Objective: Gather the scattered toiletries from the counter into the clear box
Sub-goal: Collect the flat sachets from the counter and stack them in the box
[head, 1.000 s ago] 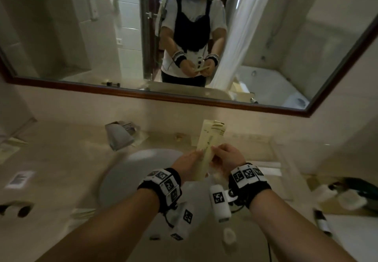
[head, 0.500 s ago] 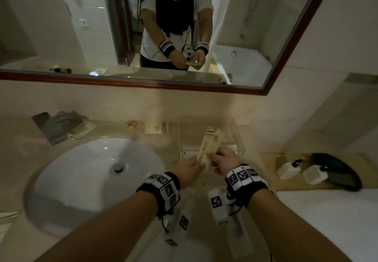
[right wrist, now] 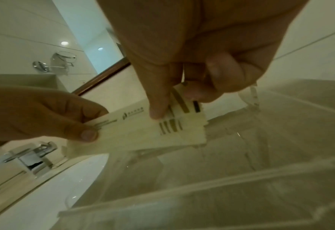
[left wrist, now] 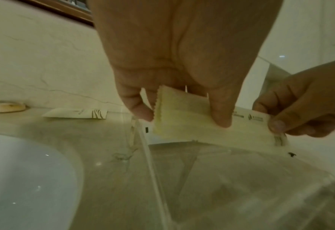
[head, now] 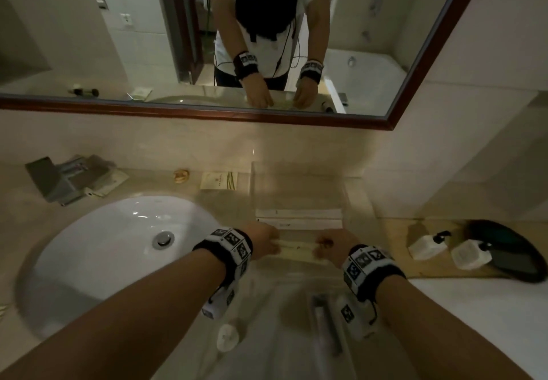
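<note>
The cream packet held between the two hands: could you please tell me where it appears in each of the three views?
Head: the cream packet lies level at centre, between the left hand and right hand, over the clear box.
Left wrist: centre right, the right hand pinching its far end.
Right wrist: centre, the left hand on its left end.
Shared landmark: the clear box.
</note>
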